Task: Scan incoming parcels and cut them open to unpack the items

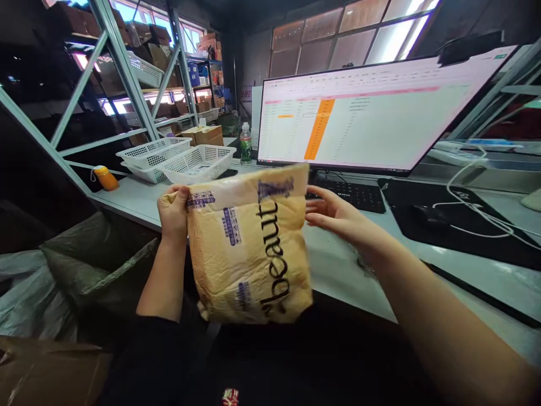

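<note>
A yellow padded mailer bag [249, 254] with "beaut" printed in large dark letters hangs in front of me, over the desk's front edge. My left hand [173, 211] is closed around its upper left corner. Purple printed marks and a strip of clear tape show on its face. Beside the bag's right edge is my right hand [332, 211], its fingers apart and the tips close to or just behind the edge. Whether those fingertips touch the bag, I cannot tell.
The white desk [346, 276] holds a monitor [372, 118], a keyboard [359, 194], a mouse [435, 217] with cables, white baskets [203, 160], a green bottle [245, 144] and an orange bottle [105, 178]. A lined bin [101, 265] and a cardboard box [46, 369] stand at lower left.
</note>
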Available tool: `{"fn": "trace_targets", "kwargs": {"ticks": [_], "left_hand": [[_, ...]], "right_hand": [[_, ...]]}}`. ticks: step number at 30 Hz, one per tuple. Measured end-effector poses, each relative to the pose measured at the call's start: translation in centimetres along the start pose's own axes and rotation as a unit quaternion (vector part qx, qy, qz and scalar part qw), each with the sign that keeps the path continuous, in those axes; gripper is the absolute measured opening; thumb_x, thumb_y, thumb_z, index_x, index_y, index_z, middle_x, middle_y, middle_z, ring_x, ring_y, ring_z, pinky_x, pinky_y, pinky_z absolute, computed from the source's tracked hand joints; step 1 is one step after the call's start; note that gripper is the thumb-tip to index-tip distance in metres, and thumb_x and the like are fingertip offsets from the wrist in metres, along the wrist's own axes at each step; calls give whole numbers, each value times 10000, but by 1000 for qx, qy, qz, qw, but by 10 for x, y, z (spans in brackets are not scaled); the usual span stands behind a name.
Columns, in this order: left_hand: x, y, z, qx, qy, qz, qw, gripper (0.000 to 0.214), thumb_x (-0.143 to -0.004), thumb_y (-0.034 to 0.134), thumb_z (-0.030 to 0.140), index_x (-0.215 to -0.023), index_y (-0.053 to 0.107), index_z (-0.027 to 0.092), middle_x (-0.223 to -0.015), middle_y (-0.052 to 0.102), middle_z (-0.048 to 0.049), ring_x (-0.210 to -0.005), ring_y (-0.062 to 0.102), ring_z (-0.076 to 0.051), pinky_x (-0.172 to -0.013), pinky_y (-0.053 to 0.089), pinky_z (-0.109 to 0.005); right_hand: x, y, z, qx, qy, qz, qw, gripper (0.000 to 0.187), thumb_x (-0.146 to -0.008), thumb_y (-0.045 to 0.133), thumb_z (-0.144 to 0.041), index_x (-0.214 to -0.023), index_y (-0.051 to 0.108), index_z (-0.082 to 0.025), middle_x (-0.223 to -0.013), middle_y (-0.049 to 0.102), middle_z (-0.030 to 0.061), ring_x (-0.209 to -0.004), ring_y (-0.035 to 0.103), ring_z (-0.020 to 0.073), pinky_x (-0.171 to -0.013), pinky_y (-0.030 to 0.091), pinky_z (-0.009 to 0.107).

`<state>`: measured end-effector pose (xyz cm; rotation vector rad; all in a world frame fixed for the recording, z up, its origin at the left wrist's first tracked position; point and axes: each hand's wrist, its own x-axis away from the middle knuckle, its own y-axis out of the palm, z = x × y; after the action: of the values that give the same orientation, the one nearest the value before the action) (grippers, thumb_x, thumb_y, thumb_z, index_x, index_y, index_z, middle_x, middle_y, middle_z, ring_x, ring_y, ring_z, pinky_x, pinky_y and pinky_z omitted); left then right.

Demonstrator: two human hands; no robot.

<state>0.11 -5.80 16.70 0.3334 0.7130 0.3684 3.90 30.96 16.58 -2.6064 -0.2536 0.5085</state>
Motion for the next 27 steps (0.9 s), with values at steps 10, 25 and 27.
{"fn": "trace_targets", "kwargs": {"ticks": [10,25,27], "left_hand": [[20,28,-14,-27,-40,-90,995,508,-688,881,597,-638,613,168,-535,511,37,-460,425,-73,-428,314,-196],[32,45,-14,-460,350,-378,723,170,-979,632,374,-1065,736,271,-1064,757,-34,-1074,666,-230,-1221,312,-532],[28,50,-18,-457,379,-383,708,183,-985,610,350,-873,731,270,-894,751,-7,-958,670,-212,-1190,349,-513]], "right_hand": [[-16,83,-33,403,-306,72,859,619,-942,671,-468,-1484,522,-211,-1453,584,130,-1394,456,377,-1234,284,625],[-46,45,-44,420,-274,-45,864,357,-1060,468,-392,-852,676,-191,-830,656,55,-869,491,216,-970,356,410],[-39,45,-37,412,-247,-17,877,304,-1053,477,-358,-946,706,-188,-924,697,70,-941,541,232,-1045,347,456]]}}
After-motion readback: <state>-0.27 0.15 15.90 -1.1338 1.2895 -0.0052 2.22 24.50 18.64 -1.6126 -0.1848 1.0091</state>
